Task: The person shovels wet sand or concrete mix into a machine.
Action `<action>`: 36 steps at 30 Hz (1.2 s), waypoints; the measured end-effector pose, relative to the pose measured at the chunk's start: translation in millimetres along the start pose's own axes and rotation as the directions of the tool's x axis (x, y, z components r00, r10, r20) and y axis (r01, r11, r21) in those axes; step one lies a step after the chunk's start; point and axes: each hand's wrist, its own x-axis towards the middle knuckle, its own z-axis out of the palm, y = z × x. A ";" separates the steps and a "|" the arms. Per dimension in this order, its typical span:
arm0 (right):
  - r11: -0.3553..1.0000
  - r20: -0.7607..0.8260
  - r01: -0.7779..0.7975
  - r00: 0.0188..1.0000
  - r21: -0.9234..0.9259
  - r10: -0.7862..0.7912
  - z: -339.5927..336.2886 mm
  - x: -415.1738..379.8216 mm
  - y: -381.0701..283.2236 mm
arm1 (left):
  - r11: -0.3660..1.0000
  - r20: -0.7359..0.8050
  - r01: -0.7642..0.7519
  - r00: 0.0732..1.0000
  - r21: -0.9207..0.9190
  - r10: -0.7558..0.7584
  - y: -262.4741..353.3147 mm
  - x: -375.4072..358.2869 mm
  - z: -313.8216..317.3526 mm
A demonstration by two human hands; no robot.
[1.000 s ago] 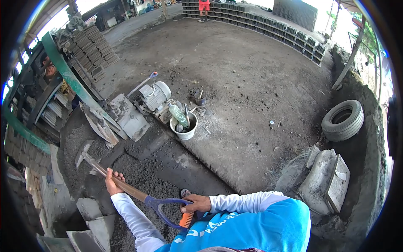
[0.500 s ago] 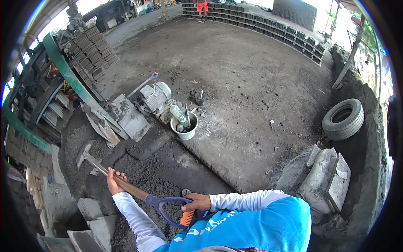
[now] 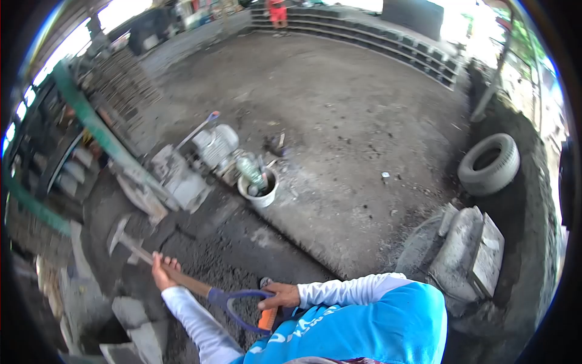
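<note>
A shovel (image 3: 193, 283) with a wooden shaft and a blue D-shaped handle slants across the lower left. My left hand (image 3: 165, 272) is closed around the shaft partway down. At the top end, my right hand (image 3: 281, 296) grips the handle, beside its orange part. The shovel's head (image 3: 117, 235) points away to the left, over dark, wet-looking mix (image 3: 221, 267) on the ground. How deep its edge sits in the mix is hard to tell, as the view is blurred.
A white bucket (image 3: 264, 197) with a green bottle stands beside an electric motor (image 3: 217, 145). A green-framed machine (image 3: 100, 133) rises at left. To the right are a tire (image 3: 488, 164) and a grey sack (image 3: 454, 253). A person in red shorts (image 3: 277, 14) stands near stacked blocks (image 3: 357, 31).
The whole view has shifted slightly and blurred with head motion. Both hands keep their hold on the shovel, which has barely moved relative to my body.
</note>
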 end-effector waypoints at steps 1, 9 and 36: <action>1.000 -0.014 0.000 1.000 -0.024 0.000 -0.8 1.6 3.6 | 0.998 0.042 0.041 0.998 -0.038 -0.039 -5.7 16.2 -8.8; 0.999 -0.033 -0.036 0.999 0.037 0.037 -0.9 2.5 10.0 | 0.998 -0.009 0.005 1.000 -0.070 -0.006 -5.4 0.9 5.9; 0.981 -0.540 -0.121 0.841 -0.149 0.022 -191.9 -86.6 -46.7 | 0.534 0.160 0.405 0.881 -0.742 -0.445 -200.5 -165.5 39.8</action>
